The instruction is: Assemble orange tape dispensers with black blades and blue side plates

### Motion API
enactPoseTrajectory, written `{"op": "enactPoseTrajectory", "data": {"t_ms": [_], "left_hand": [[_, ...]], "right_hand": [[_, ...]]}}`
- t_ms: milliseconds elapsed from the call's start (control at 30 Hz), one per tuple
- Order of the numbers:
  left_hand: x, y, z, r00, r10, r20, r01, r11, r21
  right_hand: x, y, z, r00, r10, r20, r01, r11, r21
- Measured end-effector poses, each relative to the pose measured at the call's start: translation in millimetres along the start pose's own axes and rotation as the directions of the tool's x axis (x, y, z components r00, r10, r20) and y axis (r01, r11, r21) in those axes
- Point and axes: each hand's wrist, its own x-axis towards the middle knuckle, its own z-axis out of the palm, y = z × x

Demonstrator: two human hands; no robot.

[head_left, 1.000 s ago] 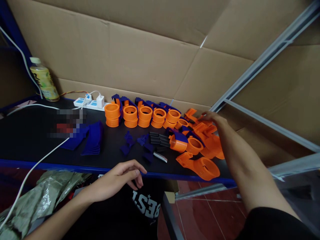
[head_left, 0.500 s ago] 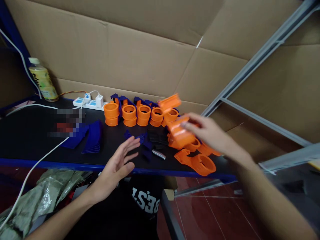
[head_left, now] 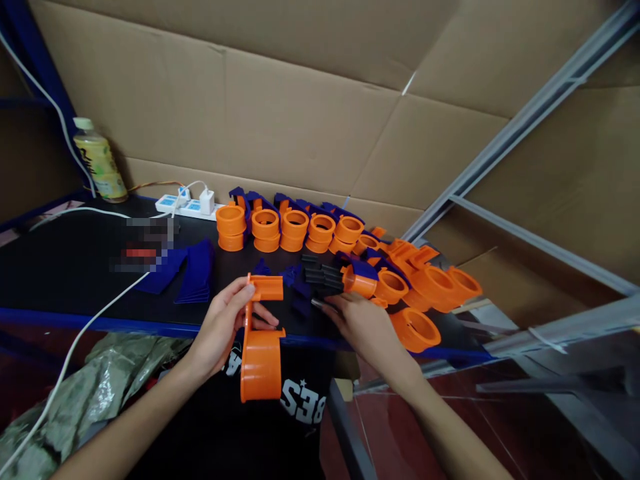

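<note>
My left hand (head_left: 227,320) is closed around the arm of an orange tape dispenser frame (head_left: 263,363), which hangs upright in front of the table edge with its round hub at the bottom. My right hand (head_left: 365,330) reaches down to the tabletop, its fingertips pinched on a small silver metal strip (head_left: 316,303). Dark blue plastic pieces (head_left: 301,297) lie just left of that strip. Beyond the right fingers are black grooved pieces (head_left: 323,275). Close by on the right rest more orange dispenser frames (head_left: 417,330), some with blue parts.
Stacked orange-and-blue tape dispensers (head_left: 265,230) line the back of the black table (head_left: 95,287). Fanned blue plates (head_left: 195,273), a white power strip (head_left: 193,205) and a yellow-labelled bottle (head_left: 101,163) are on the left. A white cable (head_left: 90,320) crosses the front edge.
The orange frame has passed from my right hand to my left, coming down toward my body. My right hand has moved left and down onto the metal strip.
</note>
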Motion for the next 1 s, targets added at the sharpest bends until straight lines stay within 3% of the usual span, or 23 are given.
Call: {"op": "enactPoseTrajectory", "data": {"t_ms": [167,367,500,600,667,767,867,1000], "left_hand": [[4.8,-6.0,-2.5,0.998,-0.057,0.040,0.054,0.994,0.091],[7.1,-5.5,-4.6,0.995,-0.069,0.076,0.057,0.988,0.142],[9.1,-7.4,-7.0,0.991,-0.098,0.087,0.082,0.983,0.166],[9.3,-7.9,-6.1,0.989,-0.103,0.106,0.083,0.980,0.178],[9.0,-8.5,-4.8,0.987,-0.107,0.118,0.084,0.979,0.186],[8.5,-10.6,-3.3,0.980,-0.142,0.138,0.113,0.973,0.201],[7.8,-12.9,-3.2,0.972,-0.162,0.168,0.118,0.962,0.245],[7.0,-12.5,-4.1,0.968,-0.157,0.197,0.097,0.954,0.283]], "right_hand": [[-2.3,3.0,26.0,1.000,-0.008,0.026,0.011,0.991,-0.134],[-5.3,-3.4,22.7,0.999,0.043,-0.028,-0.046,0.993,-0.107],[-5.2,-1.4,18.4,0.995,0.081,-0.058,-0.080,0.997,0.011],[-5.1,-0.3,12.3,0.983,0.107,-0.147,-0.083,0.983,0.162],[-4.8,-2.2,5.4,0.975,0.092,-0.201,-0.019,0.940,0.341],[-2.5,-9.7,-6.8,0.983,-0.009,-0.185,0.114,0.813,0.570],[2.4,-19.3,-15.0,0.983,-0.098,-0.152,0.173,0.760,0.626],[8.8,-28.0,-14.4,0.977,-0.153,-0.146,0.211,0.771,0.601]]}}
